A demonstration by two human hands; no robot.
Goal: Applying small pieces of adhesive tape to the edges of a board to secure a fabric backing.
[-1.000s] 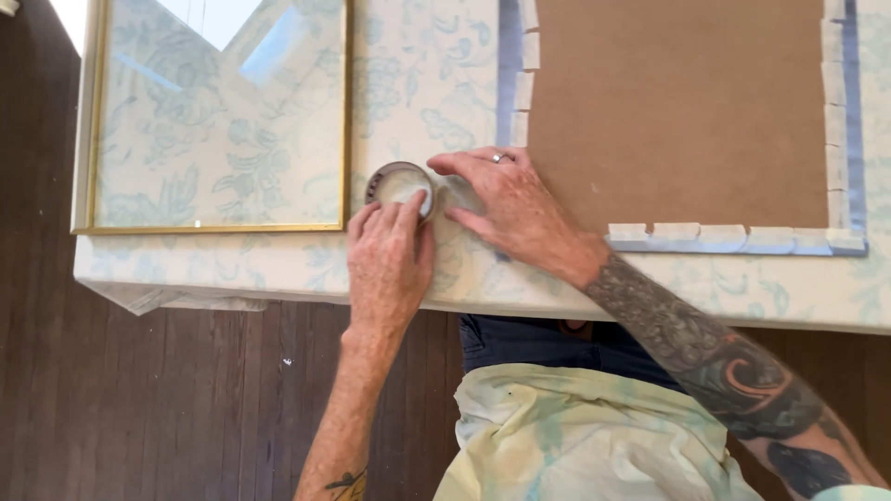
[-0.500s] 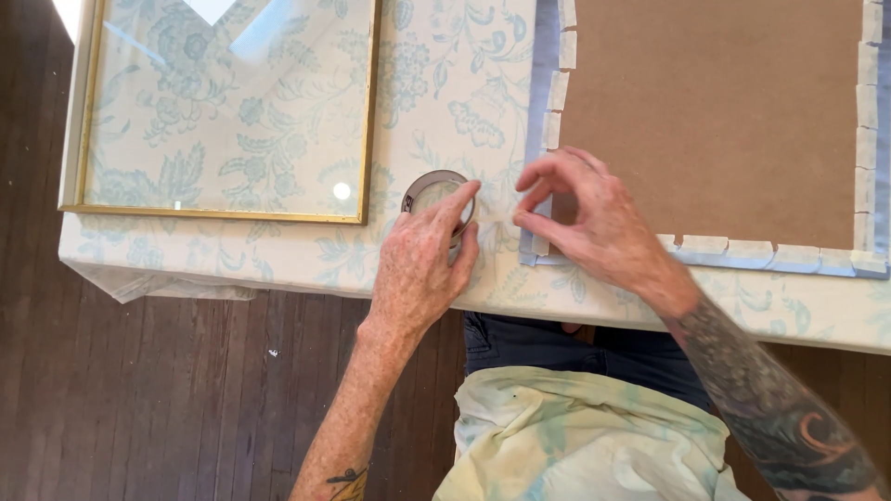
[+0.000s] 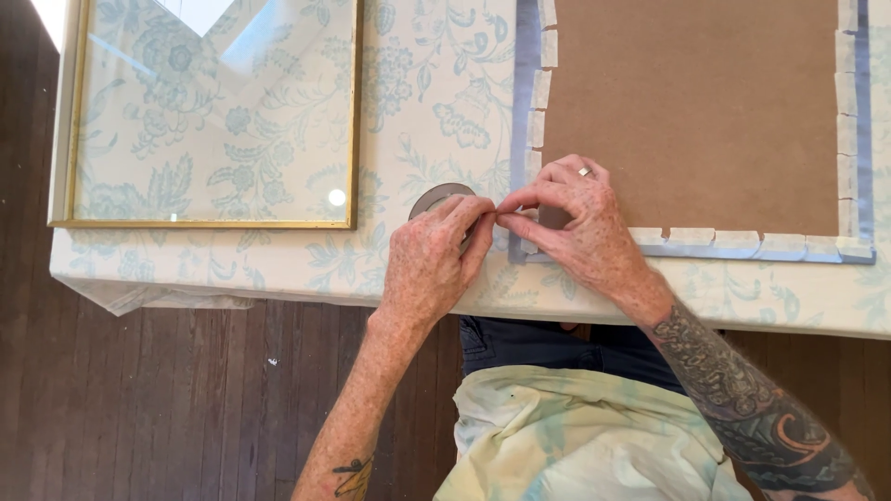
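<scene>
Both hands now meet at the near left corner of the brown backing board (image 3: 691, 111), where half a second ago they were apart. The left hand (image 3: 429, 269) covers the tape roll (image 3: 438, 198) on the floral-clothed worktop (image 3: 436, 102); the right hand (image 3: 575, 227) has closed in, its thumb and forefinger pinched on what looks like a short strip of tape drawn from the roll. Judging by the taped edges, another piece is being torn off for that corner. The gold-framed glass (image 3: 209, 111) lies well apart, untouched.
</scene>
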